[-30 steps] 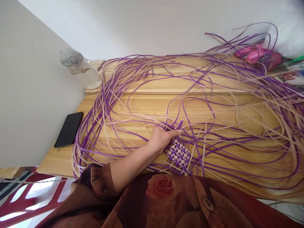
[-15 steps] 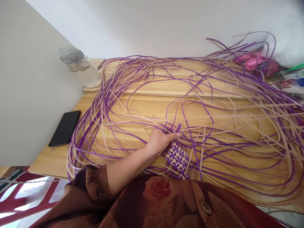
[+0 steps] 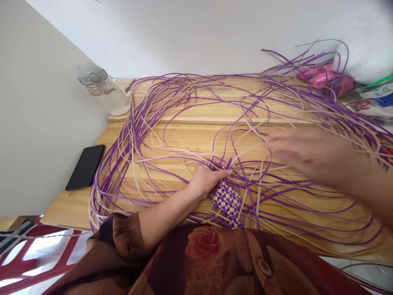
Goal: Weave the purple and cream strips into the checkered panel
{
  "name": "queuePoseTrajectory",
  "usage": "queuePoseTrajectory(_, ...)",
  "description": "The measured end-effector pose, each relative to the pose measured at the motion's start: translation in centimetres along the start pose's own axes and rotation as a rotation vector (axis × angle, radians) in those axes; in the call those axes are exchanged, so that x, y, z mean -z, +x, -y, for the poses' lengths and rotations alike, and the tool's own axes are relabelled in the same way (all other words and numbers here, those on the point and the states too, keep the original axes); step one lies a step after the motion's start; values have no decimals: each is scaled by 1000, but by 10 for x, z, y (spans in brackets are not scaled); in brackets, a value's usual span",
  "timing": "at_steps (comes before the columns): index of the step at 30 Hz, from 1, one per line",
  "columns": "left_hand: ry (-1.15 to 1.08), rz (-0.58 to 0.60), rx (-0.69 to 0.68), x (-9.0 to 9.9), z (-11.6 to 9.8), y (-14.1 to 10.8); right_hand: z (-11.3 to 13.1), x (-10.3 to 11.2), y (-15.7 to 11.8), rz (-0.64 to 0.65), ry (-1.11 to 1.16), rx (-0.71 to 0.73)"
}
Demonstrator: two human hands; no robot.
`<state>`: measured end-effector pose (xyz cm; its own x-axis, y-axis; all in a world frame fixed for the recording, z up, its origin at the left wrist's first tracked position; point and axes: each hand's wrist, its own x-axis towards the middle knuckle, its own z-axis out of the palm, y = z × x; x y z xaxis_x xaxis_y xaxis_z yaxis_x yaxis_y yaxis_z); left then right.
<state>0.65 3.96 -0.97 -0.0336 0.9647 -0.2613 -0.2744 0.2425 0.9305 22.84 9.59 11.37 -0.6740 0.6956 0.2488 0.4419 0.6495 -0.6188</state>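
Observation:
My left hand is closed on the upper edge of a woven piece, a small checkered panel of purple and cream strips. Its thumb lies on top, and the other fingers are mostly hidden behind the weave. To the right, my right hand is raised over the loose strips and blurred by motion. A cream strip runs taut from the weave to its closed fingertips. Long purple and cream strips fan out from the piece in wide loops on both sides.
A wooden table with a raised ledge stands against the wall. At the left are a black phone and a clear bottle with a grey lid. Pink bundles and plastic bags sit at the back right.
My right hand has come into view from the right, and a cream strip now stretches up to it. My left hand keeps its hold on the woven piece; the view has shifted slightly.

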Motion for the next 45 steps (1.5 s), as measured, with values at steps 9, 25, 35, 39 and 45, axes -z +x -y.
queuePoseTrajectory(9,95,56,-94,0,-4,1,-9,-78,10,280,-570,113)
queuePoseTrajectory(25,-19,56,66,3,-7,1,-29,-83,-4,83,-264,-174)
queuePoseTrajectory(35,-102,80,20,2,-8,-1,0,-95,-8,11,-60,-375)
queuePoseTrajectory(39,-71,94,26,2,-9,-1,1,-106,-14,-22,190,-563)
queuePoseTrajectory(45,-90,7,32,1,-5,-1,1,-112,-13,31,222,-631)
